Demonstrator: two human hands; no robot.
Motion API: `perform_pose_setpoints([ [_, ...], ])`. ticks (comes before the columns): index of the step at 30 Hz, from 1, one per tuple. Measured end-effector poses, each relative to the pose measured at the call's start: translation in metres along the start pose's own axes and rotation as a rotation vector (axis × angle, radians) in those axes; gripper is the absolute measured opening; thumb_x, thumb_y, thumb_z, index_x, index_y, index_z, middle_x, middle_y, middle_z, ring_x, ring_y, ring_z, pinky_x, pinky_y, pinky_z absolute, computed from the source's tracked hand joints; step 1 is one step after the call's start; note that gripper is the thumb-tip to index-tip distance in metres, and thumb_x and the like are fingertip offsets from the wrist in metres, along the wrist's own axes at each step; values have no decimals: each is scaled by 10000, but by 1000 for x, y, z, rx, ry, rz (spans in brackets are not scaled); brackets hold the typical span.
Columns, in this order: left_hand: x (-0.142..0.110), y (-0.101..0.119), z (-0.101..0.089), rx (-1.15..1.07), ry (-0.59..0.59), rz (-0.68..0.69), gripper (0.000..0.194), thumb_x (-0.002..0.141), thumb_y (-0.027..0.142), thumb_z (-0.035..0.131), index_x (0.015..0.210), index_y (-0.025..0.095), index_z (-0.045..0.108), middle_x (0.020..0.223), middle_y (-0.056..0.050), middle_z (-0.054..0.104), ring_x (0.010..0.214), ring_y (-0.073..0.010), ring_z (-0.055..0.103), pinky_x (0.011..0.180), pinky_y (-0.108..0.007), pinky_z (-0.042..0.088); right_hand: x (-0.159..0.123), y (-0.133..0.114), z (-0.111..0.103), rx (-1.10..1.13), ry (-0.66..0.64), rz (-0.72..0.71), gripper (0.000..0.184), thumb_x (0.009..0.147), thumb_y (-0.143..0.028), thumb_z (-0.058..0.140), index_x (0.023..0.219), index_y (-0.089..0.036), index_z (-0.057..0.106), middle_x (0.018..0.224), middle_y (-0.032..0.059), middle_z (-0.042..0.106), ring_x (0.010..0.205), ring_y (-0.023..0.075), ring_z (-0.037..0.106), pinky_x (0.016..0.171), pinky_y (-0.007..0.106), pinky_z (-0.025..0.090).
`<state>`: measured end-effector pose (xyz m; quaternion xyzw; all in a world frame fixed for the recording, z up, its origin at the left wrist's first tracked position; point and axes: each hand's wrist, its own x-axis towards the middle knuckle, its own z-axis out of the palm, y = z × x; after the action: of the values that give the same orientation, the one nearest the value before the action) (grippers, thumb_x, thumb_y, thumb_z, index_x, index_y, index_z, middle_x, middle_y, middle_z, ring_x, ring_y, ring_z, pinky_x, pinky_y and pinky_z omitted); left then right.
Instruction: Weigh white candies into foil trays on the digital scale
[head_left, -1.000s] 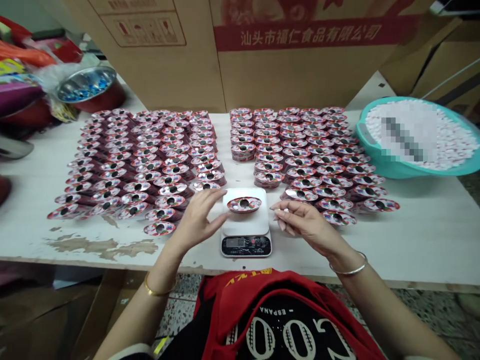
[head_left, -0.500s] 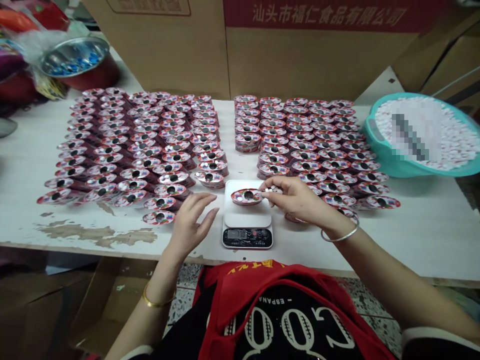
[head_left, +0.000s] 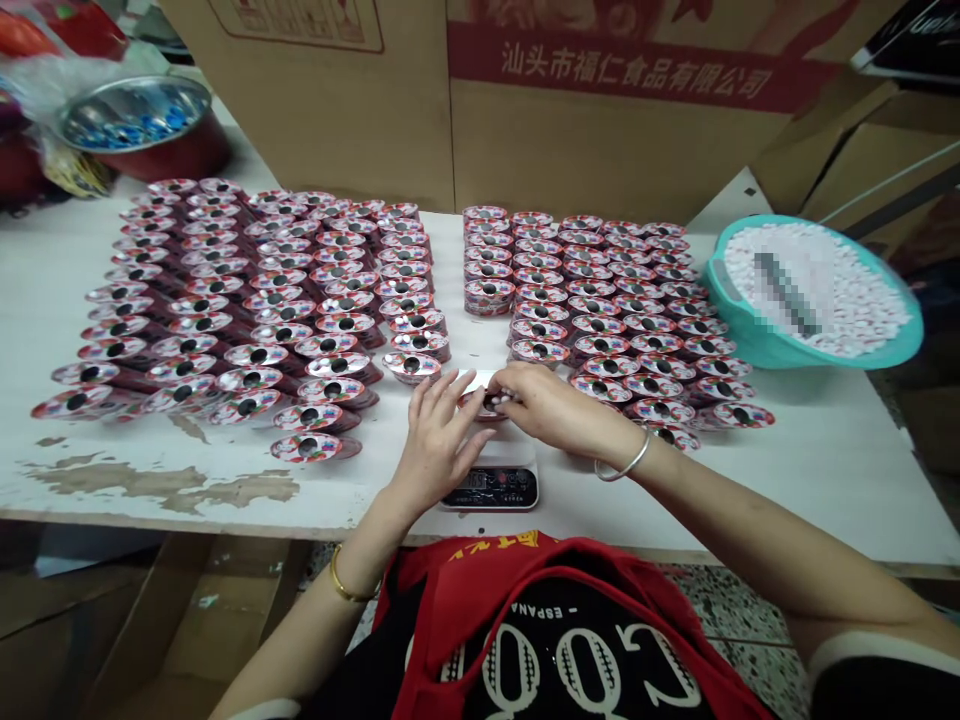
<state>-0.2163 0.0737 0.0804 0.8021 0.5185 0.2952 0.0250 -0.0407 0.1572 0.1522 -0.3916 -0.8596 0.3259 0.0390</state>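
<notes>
One printed oval pack (head_left: 489,404) stands on the kitchen scale (head_left: 495,490) near the middle of the surface (head_left: 817,480), and it appears part-way through being handled: a few white pieces (head_left: 504,397) sit in the fingers right at the pack's dark round hole, not all inside. The scale's display is lit, but its digits are too small to read surely.

Left and right of centre, beyond the scale, stand packed rows: the left rows of packs (head_left: 247,405) and the right rows of packs (head_left: 596,326). White pieces lie on top of some packs at the left rows' inner edge, just far-left of the scale; which rows count as finished cannot be told. A large heap of the same loose pieces fills the teal basin (head_left: 810,355) at the far right, so plenty seems left to draw on.

The right hand (head_left: 544,405) comes in from the near right, back upward, its grip pinching the white pieces between thumb and fingers over the pack's right part. The left hand (head_left: 441,440) reaches in from the near left, its grip spread, thumb well apart from the fingers, tips by the pack's left end; whether they touch it cannot be told. Both forearms slant inward, so the hands nearly meet above the scale's weighing plate and hide much of it.
</notes>
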Motion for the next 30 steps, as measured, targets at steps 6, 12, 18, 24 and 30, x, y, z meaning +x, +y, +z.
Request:
perform_pose_setpoints([
  [6, -9, -7, -7, -89, 45, -130, 455, 888, 284, 579, 1333, 266, 481, 1406, -128, 496, 1365, -290, 405, 1093, -529, 341, 4, -9, -1, -65, -25, -24, 147, 853, -34, 463, 870, -115, 585, 938, 100, 568, 868, 168, 511, 791, 270, 370],
  [12, -16, -8, -9, -112, 32, -147, 407, 890, 269, 576, 1291, 254, 515, 1378, -125, 511, 1334, -279, 434, 1079, -506, 367, 3, -15, 2, -82, -13, -24, 159, 845, -21, 445, 873, -133, 554, 970, 92, 543, 890, 164, 518, 786, 267, 391],
  [18, -18, -11, -14, -108, 54, -154, 361, 885, 256, 589, 1242, 235, 539, 1344, -123, 532, 1299, -266, 466, 1055, -481, 396, -6, -9, -18, -51, 144, -74, 175, 876, -90, 510, 1005, -135, 620, 1060, 112, 592, 980, 195, 555, 869, 323, 430],
  [24, -33, -21, -30, -100, 119, -302, 294, 895, 247, 575, 1190, 249, 576, 1277, -96, 570, 1193, -232, 539, 1020, -448, 443, -53, 104, -117, -203, 841, 415, 266, 834, -232, 656, 1072, -131, 721, 998, 163, 697, 845, 194, 626, 723, 324, 446],
  [30, -40, -25, -40, -71, 120, -420, 250, 900, 278, 572, 1144, 240, 613, 1220, -95, 602, 1134, -229, 571, 927, -410, 504, -95, 252, -169, -339, 480, 1176, 150, 744, -206, 753, 694, -66, 774, 766, 230, 699, 542, 131, 513, 557, 347, 343],
])
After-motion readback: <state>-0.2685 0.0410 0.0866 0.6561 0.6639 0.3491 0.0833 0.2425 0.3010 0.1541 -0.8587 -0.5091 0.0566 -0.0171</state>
